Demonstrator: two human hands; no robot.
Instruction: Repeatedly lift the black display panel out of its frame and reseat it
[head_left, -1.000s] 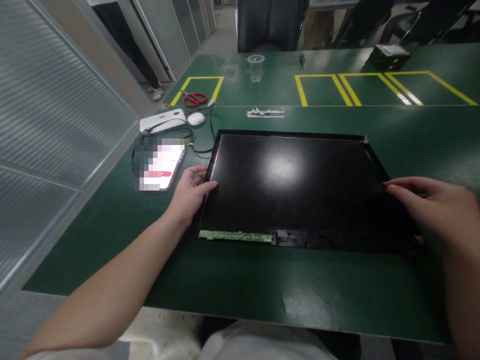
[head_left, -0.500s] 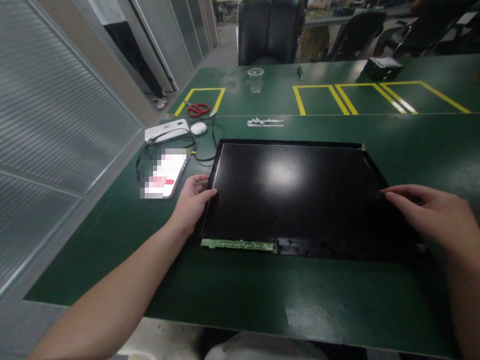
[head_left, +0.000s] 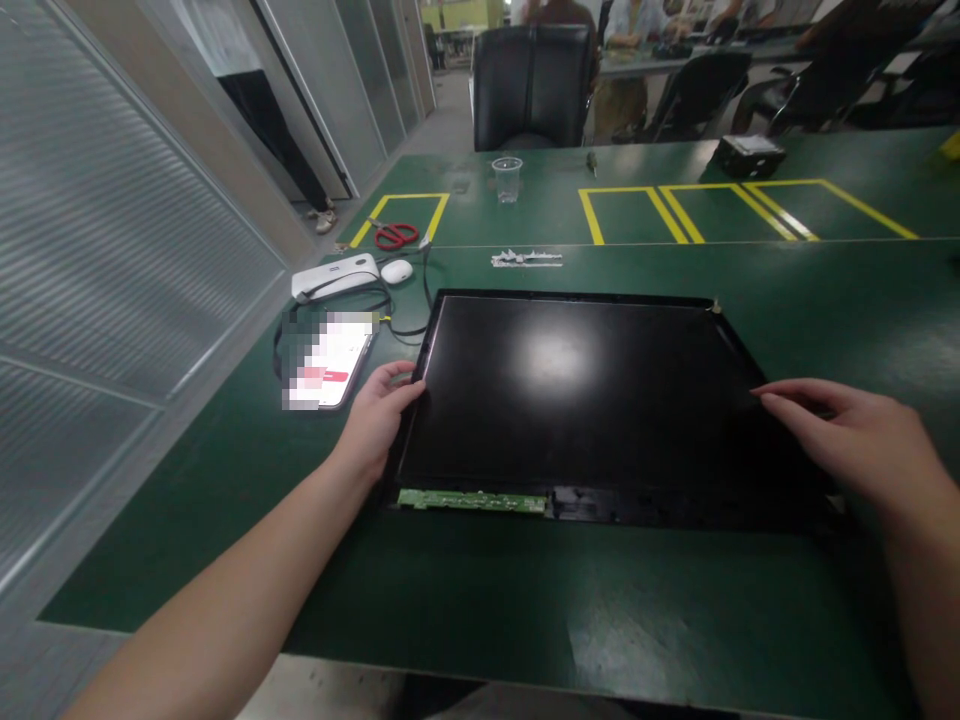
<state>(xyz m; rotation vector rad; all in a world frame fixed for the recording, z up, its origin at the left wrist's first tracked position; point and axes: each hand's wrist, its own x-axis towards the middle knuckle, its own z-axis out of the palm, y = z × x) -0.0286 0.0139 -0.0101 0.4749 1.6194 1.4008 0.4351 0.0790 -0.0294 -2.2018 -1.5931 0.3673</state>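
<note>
A black flat display panel (head_left: 585, 420) lies face up on the green table, with a bright reflection on its screen. Along its near edge runs a narrow green circuit board (head_left: 472, 501), left of a bare black strip. My left hand (head_left: 380, 408) grips the panel's left edge, thumb on top and fingers at the side. At the opposite side, my right hand (head_left: 847, 425) pinches the right edge between thumb and fingertips. The undersides of both grips are hidden.
Left of the panel are a phone (head_left: 330, 365), a white device (head_left: 335, 276) with a black cable, a white mouse (head_left: 397, 271) and red-handled scissors (head_left: 396, 236). Beyond it lie white scraps (head_left: 526, 260), a clear cup (head_left: 508, 180) and a black box (head_left: 750, 157). People sit behind a chair (head_left: 531, 88).
The whole view has tilted up slightly, so the table things sit lower in the picture. Both hands keep their places on the panel's edges.
</note>
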